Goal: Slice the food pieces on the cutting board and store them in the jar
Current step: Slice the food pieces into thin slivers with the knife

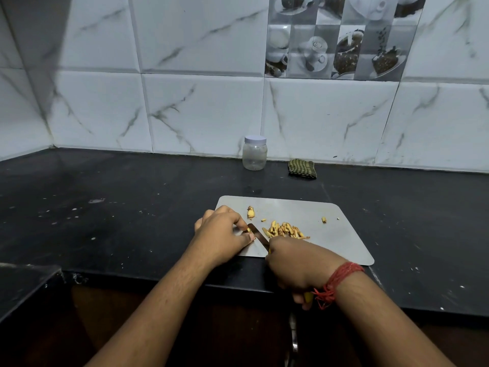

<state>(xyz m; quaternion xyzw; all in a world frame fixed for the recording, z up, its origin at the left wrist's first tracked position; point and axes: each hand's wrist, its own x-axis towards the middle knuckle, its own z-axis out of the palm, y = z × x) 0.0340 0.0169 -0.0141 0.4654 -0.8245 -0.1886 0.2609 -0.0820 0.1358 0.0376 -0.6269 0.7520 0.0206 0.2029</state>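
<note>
Nearest the camera, at the lower right of the frame, the right hand (pixel 299 266) was seen clenched around a yellow-handled knife (pixel 258 235), a red thread band (pixel 337 283) tied at the wrist. The blade was angled up and left across the near left part of the cutting board (pixel 344 234), its tip meeting the left hand (pixel 221 234). The fingers (pixel 242 223) of that hand were pinched on a small yellow food piece (pixel 248 230), held down against the board just beside the blade; most of that piece was hidden by the hand.

Just beyond the blade, at mid-board, a heap of cut strips (pixel 284 230) was gathered, which suggests that a good share of the slicing had been done. Further back on the board, one uncut chunk (pixel 250 212) was left apart from the heap, and a few stray bits (pixel 324 220) were scattered toward the right.

Farther still, at the back of the dark counter (pixel 105 207) and against the tiled wall, the jar (pixel 254 152) was stood upright with its white lid on. It appeared empty, though its clear wall was too small in the frame for certainty. A folded green striped cloth (pixel 302 168) was lying near it to the right.

The task was therefore judged to be about midway: the held piece and the chunk were yet to be sliced, and the jar was yet to be opened and filled.
</note>
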